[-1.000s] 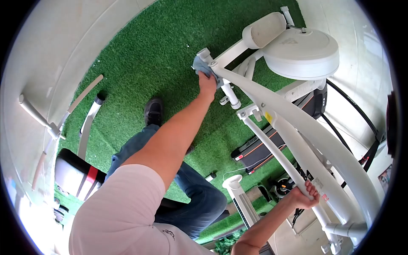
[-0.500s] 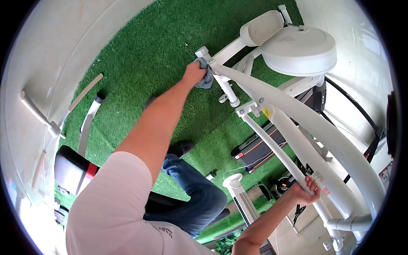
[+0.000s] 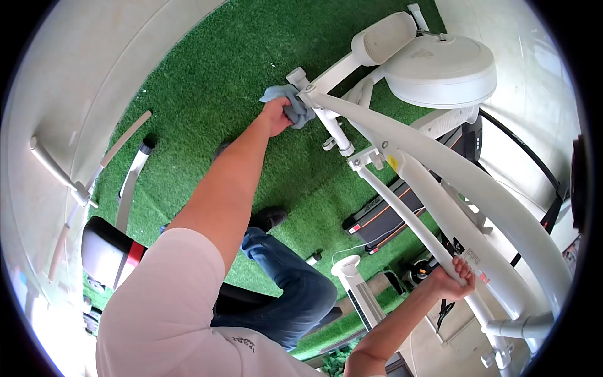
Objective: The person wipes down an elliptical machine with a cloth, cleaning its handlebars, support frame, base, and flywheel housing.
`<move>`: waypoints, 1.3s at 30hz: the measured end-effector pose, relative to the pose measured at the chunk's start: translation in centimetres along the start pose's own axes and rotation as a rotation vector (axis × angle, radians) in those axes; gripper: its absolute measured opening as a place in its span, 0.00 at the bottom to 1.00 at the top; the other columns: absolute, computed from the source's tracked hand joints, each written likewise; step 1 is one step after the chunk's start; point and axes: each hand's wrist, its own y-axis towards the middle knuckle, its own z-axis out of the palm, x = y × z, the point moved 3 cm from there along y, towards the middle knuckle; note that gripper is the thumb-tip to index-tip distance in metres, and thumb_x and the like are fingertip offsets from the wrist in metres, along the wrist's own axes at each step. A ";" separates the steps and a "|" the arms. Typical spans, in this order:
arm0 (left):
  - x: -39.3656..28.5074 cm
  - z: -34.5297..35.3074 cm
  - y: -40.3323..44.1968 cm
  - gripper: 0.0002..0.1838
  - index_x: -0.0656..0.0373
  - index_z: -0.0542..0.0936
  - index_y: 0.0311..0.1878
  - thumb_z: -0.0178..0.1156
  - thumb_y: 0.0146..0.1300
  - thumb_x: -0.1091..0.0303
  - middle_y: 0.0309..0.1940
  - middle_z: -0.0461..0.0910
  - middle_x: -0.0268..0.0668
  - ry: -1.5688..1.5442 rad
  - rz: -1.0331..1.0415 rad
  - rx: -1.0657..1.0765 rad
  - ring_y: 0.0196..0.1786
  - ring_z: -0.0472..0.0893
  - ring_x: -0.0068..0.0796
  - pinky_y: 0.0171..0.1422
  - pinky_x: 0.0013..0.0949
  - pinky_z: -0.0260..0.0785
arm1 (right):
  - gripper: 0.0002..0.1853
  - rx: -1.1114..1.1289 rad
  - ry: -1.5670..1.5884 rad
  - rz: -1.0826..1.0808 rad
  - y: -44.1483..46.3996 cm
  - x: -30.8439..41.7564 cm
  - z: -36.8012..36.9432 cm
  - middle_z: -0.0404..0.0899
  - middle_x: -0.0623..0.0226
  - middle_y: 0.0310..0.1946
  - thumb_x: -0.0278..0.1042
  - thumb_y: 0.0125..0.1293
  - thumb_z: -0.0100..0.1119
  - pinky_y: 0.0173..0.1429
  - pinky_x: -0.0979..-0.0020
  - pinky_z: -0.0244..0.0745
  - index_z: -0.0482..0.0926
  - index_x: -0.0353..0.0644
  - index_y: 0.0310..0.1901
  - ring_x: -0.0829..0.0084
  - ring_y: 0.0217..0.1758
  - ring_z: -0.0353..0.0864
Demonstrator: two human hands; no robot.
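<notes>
My left hand [image 3: 276, 117] grips a grey-blue cloth [image 3: 299, 111], bunched against the end of a white exercise machine [image 3: 440, 147] near a pivot joint. One loose corner of the cloth spreads out above the hand. At the lower right, my right hand [image 3: 453, 281] is wrapped round a thin white tube [image 3: 402, 210] of the same machine. A thicker curved white arm runs beside that tube. Beyond the left hand are a foot pedal [image 3: 384, 41] and a round white housing [image 3: 443, 70].
Green artificial turf [image 3: 207, 75] covers the floor. A black treadmill [image 3: 389, 213] lies beneath the machine's arms, with a white tower-shaped appliance [image 3: 358, 289] nearby. Another machine's handlebars [image 3: 78, 191] and padded seat [image 3: 107, 251] stand at the left, by a pale wall.
My left hand has shifted a little left and down from the joint, and the cloth has fanned out more. My right hand keeps its hold on the tube.
</notes>
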 end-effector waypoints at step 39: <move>3.0 2.6 -0.8 0.14 0.67 0.83 0.43 0.65 0.52 0.73 0.41 0.85 0.46 0.472 0.468 -0.627 0.43 0.85 0.38 0.45 0.41 0.76 | 0.10 -0.019 0.050 0.021 0.3 -0.4 -0.2 0.57 0.77 0.18 0.36 0.53 0.52 0.29 0.70 0.63 0.62 0.51 0.21 0.77 0.20 0.60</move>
